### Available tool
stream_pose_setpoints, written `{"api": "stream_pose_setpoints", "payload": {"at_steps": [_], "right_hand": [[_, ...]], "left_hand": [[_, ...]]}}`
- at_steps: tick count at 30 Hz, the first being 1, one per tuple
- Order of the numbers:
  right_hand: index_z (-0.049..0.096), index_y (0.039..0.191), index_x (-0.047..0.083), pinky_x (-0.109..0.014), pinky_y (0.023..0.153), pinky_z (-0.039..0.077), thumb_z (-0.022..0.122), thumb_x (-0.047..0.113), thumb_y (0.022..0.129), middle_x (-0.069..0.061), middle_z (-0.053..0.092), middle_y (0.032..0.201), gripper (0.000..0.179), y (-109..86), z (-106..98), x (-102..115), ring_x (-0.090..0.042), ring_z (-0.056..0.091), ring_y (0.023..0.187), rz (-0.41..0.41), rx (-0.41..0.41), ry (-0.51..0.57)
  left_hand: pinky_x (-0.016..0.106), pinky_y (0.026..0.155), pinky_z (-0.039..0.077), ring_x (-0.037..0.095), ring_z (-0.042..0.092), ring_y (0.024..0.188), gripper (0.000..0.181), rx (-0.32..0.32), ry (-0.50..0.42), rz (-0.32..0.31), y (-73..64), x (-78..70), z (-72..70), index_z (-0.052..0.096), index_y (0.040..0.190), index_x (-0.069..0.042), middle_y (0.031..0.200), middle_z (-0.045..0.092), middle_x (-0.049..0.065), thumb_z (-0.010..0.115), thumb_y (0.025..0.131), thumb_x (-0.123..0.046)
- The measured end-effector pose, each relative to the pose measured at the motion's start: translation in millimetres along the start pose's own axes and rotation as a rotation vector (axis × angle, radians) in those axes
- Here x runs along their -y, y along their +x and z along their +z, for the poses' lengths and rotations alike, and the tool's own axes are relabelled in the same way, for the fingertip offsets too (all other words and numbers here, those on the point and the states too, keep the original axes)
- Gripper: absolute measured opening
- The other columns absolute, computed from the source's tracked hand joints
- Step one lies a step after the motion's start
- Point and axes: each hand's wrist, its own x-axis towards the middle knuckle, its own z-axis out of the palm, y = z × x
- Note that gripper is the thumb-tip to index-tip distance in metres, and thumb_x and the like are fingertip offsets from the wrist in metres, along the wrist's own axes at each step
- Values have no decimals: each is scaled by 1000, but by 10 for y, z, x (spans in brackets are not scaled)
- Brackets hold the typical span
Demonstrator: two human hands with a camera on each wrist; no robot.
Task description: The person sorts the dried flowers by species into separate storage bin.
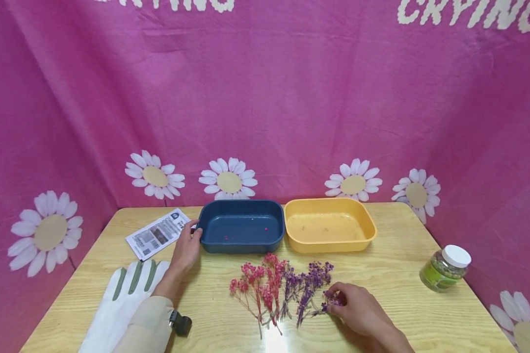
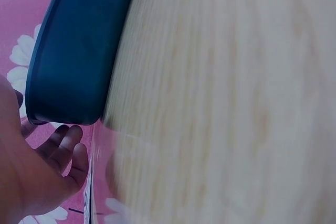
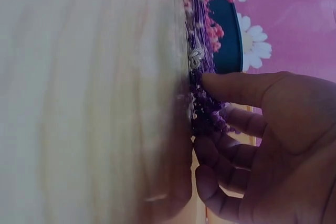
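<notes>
My left hand (image 1: 188,247) is at the left end of a dark blue plastic tub (image 1: 243,246), its fingertips touching the outside of the rim. In the left wrist view, the relaxed fingers (image 2: 65,148) lie against the tub's end wall. My right hand (image 1: 361,309) pinches a sprig of purple dried flowers (image 3: 212,114) between thumb and fingers, low over the table. More purple dried flowers (image 1: 314,279) lie just left of that hand. Beside them are pink dried flowers (image 1: 271,277), stems toward me. The right fingers partly hide the held sprig in the head view.
A yellow tub (image 1: 331,246) stands right of the blue one, with tiny bits inside both. A lidded jar (image 1: 443,269) stands at the right. At the left lie a printed packet (image 1: 156,234) and a white glove (image 1: 119,304) with green stripes. A pink curtain (image 1: 265,108) hangs behind.
</notes>
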Motion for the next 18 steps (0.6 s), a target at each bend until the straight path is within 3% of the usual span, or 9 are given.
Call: {"api": "stream_pose_setpoints", "payload": {"at_steps": [4, 18], "right_hand": [[68, 93, 27, -33, 74, 49, 78, 15, 76, 11, 64, 79, 23, 15, -23, -42, -5, 58, 75, -38, -16, 4], [68, 90, 26, -25, 70, 45, 75, 14, 78, 7, 62, 83, 19, 55, -79, -137, -7, 56, 78, -135, -1, 111]], "left_hand": [[51, 114, 28, 32, 40, 134, 46, 0, -4, -2, -7, -3, 5, 34, 146, -14, 145, 42, 17, 35, 104, -32], [52, 113, 27, 33, 39, 135, 49, 21, -4, -8, -7, -1, 6, 31, 148, -14, 148, 39, 17, 32, 105, -38]]}}
